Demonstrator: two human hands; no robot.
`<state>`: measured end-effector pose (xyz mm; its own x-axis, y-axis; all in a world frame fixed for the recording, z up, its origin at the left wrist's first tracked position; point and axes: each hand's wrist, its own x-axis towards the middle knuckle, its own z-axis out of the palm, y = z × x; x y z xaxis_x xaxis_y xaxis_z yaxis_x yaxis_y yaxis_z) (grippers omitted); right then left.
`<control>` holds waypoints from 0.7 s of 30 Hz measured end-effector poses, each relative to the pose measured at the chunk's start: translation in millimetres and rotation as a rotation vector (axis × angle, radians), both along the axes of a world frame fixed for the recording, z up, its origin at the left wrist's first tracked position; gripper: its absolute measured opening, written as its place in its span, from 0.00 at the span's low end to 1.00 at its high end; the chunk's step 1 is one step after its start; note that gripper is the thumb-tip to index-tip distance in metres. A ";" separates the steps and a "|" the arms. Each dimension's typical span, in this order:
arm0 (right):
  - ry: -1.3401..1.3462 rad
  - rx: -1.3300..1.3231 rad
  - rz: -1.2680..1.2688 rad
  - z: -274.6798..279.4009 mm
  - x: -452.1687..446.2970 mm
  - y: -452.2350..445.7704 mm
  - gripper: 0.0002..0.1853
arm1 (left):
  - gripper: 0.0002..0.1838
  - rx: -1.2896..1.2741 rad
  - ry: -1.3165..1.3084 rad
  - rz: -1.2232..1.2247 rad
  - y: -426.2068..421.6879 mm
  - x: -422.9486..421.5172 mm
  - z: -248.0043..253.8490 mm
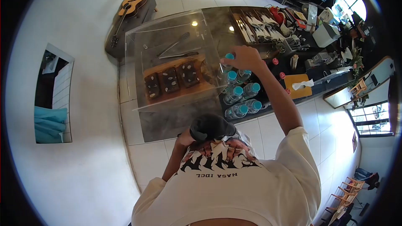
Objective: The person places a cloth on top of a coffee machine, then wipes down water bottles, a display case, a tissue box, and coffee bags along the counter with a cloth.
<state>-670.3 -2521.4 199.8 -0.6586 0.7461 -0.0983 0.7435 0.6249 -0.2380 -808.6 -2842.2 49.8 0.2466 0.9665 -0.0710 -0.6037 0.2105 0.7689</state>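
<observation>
Bottles (pixel 251 89) stand grouped, one o'clock; remainder unclear. Right hand (pixel 243 58) curled at farthest cap (pixel 229 56); left hand (pixel 184 138) half-hidden (can't tell either grip).

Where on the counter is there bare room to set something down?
Bare counter shows between the clear case and the near edge, left of the bottles, and between case and cutlery tray. Crowded: among the bottles near the right hand.
</observation>
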 end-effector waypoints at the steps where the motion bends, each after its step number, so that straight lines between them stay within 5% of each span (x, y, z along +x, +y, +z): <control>1: 0.000 -0.001 -0.003 4.3 2.8 -3.6 0.33 | 0.33 -0.029 0.045 0.030 -3.2 -2.2 1.7; 3: 0.158 0.121 -0.034 21.4 8.3 -15.5 0.27 | 0.33 0.078 0.060 0.029 -12.0 -11.4 -16.4; 6: 0.617 -0.168 -0.072 55.7 19.2 -57.5 0.13 | 0.31 0.508 0.160 0.019 -20.9 -29.5 -46.2; 8: 0.977 -0.590 0.059 59.4 38.3 -99.3 0.12 | 0.30 0.767 0.205 -0.015 -10.5 -45.1 -60.7; 10: 0.923 -0.715 0.368 60.7 50.9 -133.7 0.16 | 0.29 0.996 0.220 -0.057 -6.1 -52.7 -79.0; 12: 1.131 -0.787 0.232 38.4 41.3 -181.8 0.20 | 0.28 1.209 0.220 -0.091 45.3 -51.2 -78.4; 15: 1.100 -0.844 0.088 0.5 42.4 -220.8 0.24 | 0.26 1.519 0.205 -0.113 51.3 -64.1 -102.3; 16: 1.097 -0.836 0.090 -14.3 50.0 -233.7 0.24 | 0.26 1.528 0.203 -0.111 -69.0 -50.9 -49.0; 17: 1.065 -1.019 -0.109 -28.6 59.3 -245.4 0.23 | 0.24 0.914 0.000 -0.094 -33.3 -43.7 -27.7; 18: 1.019 -1.193 -0.314 -33.7 67.4 -250.8 0.23 | 0.24 0.296 -0.188 -0.074 -8.3 -32.7 47.3; 21: 0.995 -0.816 -0.346 -4.8 80.3 -269.6 0.18 | 0.20 0.388 -0.246 -0.027 -9.8 0.0 92.2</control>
